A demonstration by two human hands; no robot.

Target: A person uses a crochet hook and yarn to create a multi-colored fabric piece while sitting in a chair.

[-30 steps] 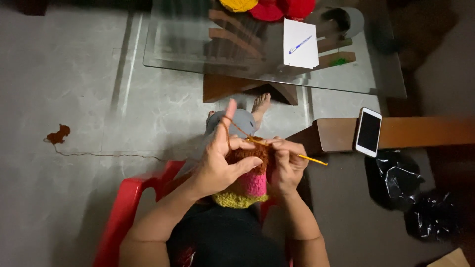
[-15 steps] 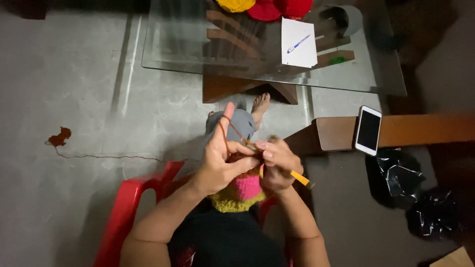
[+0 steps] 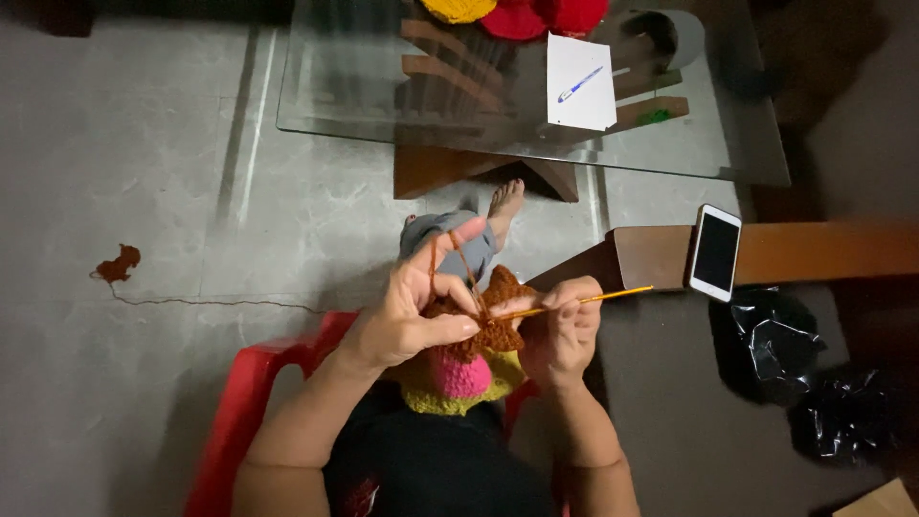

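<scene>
Brown crochet piece [image 3: 498,311]: soft, light, floppy, best pinched near its working edge; left hand [image 3: 407,311] fingers clamped on it, yarn-tensioned; right hand [image 3: 565,335] fingers closed around slim, rigid yellow hook [image 3: 584,302].

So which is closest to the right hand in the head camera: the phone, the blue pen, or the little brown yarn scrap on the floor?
From the right hand:
1. Phone, on the wooden ledge just to its right.
2. Blue pen, on the white paper on the glass table ahead.
3. Brown yarn scrap, on the floor far left.
</scene>
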